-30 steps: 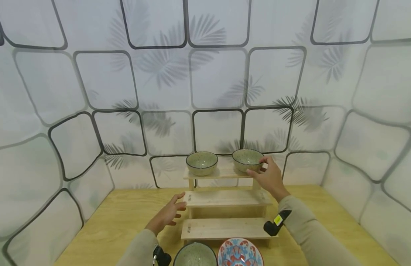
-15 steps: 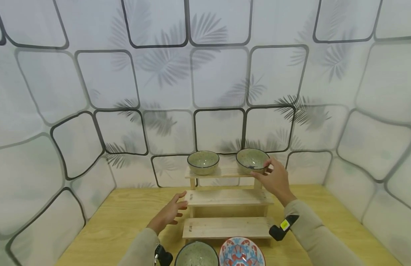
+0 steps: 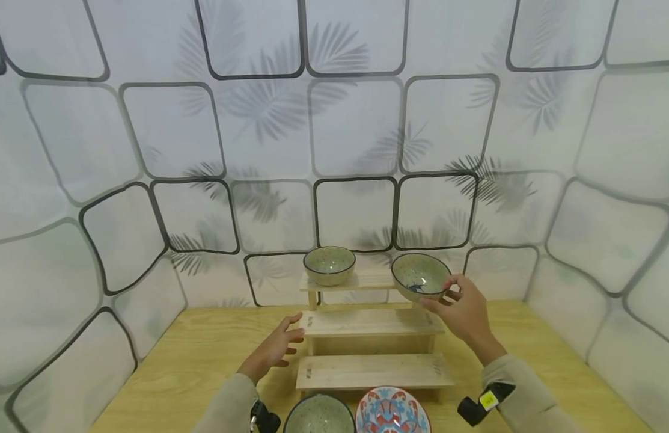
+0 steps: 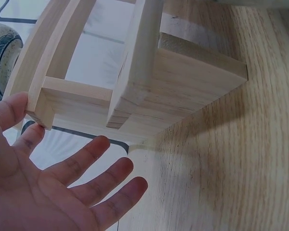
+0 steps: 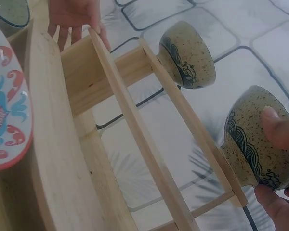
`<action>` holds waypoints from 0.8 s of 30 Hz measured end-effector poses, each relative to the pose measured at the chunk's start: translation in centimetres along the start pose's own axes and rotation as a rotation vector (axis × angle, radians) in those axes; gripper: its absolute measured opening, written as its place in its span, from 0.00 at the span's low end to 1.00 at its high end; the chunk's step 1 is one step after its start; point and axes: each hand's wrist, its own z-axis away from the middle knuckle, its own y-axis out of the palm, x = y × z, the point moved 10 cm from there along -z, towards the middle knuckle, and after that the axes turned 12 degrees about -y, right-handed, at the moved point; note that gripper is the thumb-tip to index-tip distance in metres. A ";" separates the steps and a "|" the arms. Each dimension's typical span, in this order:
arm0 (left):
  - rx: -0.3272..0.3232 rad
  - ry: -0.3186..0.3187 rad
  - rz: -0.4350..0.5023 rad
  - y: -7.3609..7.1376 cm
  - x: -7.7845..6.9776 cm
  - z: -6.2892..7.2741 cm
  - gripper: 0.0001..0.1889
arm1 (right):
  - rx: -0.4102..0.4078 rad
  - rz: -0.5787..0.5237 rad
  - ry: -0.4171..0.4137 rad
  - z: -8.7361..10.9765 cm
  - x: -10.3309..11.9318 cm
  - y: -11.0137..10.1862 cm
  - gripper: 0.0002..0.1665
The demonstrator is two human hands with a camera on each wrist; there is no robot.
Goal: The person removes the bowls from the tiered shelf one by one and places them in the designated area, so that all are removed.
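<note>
The right hand (image 3: 465,310) grips the speckled green bowl (image 3: 419,273) just forward-left of its palm; the left hand (image 3: 272,349), fingers spread, is farther off.

Bowls (image 3: 421,272) are speckled green, the plate (image 3: 392,412) red-and-blue patterned.

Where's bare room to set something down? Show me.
Bare: the middle shelf and lower shelf, behind the front bowl and patterned dish; the table between left sleeve and left wall. Crowded: the top shelf, with a rear bowl at left and the right hand gripping another bowl near the right end.
</note>
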 end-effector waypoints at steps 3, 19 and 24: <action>0.000 0.001 0.002 0.0 0.1 -0.1 0.34 | -0.007 -0.027 -0.018 0.8 0.5 -0.3 0.28; -0.006 -0.006 -0.002 -0.1 0.5 -0.1 0.35 | 0.072 -0.280 -0.091 4.6 1.2 -0.8 0.27; -0.013 0.003 -0.003 0.0 0.1 0.0 0.34 | 0.099 -0.344 -0.103 6.0 1.0 -0.9 0.26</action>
